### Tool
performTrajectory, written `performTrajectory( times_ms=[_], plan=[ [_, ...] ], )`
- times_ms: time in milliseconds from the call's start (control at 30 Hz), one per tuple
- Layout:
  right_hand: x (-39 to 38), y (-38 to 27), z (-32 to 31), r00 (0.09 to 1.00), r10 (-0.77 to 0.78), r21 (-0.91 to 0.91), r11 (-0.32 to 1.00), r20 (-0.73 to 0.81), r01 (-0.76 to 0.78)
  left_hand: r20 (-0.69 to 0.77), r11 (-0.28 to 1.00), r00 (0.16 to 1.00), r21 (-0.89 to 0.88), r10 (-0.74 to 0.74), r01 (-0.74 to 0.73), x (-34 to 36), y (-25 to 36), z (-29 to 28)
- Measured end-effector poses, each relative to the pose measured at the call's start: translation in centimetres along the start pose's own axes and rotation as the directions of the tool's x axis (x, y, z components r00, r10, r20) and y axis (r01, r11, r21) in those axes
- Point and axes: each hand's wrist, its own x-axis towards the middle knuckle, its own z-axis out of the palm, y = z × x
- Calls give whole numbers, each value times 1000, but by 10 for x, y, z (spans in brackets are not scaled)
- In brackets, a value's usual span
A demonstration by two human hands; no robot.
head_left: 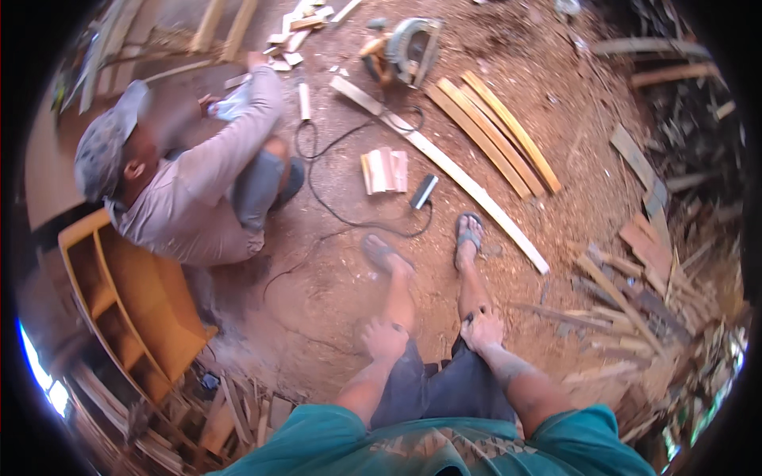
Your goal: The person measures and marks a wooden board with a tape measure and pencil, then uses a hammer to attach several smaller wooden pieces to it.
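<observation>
Biggest thing first, the reddish-brown dirt floor [333, 274] strewn with shavings; loose stuff like that could slip underfoot, so I'd want both soles planted flat before shifting weight; next down, the crouching person in a dusty mauve long-sleeved shirt and patterned cap [198, 194] is near on the left, so imo any lean that way needs a glance first; the yellow-orange wooden cabinet with open compartments [163, 297] is just behind that person, same caution; the long pale straight-cut wooden strip [440, 160] slants just beside the right foot [468, 230], easy to kick, so keep toes clear; the three yellowish wooden boards [486, 141] lie farther out, well apart from the hands; then there's the power saw with a round grey guard [403, 47], way out front, and I'd treat it as live; the thin black cable [341, 219] loops ahead of the feet, looks like a proper trip risk; the stack of short pale wooden blocks [384, 170] is ahead too; as for the hands, they're apart, left hand [386, 339] and right hand [482, 329] each resting on one of the bare knees [405, 316], holding no tool or wood; that's a decent brace, just keep the elbows soft; smallest, the black-and-white rectangular block [425, 192] sits at the cable's end, so don't step on it.
</observation>
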Motion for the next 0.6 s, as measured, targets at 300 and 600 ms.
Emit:
performTrajectory(
  times_ms=[300, 600],
  plan=[
    [-3, -3, -22, 996, 8, 26, 1000, 94, -10, -68, 998, 998, -64, 14, -18, 3, 6, 1],
    [0, 4, -8, 999, 38, 33, 999, 0, -38, -4, 1000, 1000, -1, -9, 9, 8, 16, -12]
  ],
)
